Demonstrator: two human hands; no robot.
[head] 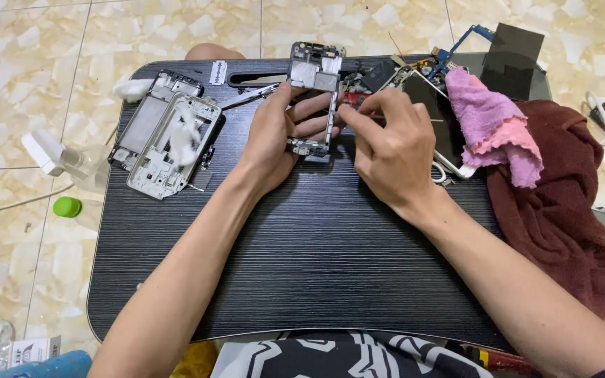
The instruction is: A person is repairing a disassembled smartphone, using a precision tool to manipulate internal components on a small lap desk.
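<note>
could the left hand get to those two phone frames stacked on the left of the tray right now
Probably yes, once free: the stacked phone frames lie uncovered beside the left hand, but that hand holds another phone frame.

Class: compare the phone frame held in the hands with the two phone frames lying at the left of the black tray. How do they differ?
The held phone frame is gripped by the left hand, raised off the black tray, while the right hand works at its edge. The stacked frames lie flat and untouched, tilted, one overlapping the other, with white wadding on top. All are bare silvery phone frames.

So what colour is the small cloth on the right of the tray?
Pink cloth, clearest in the head view.
</note>
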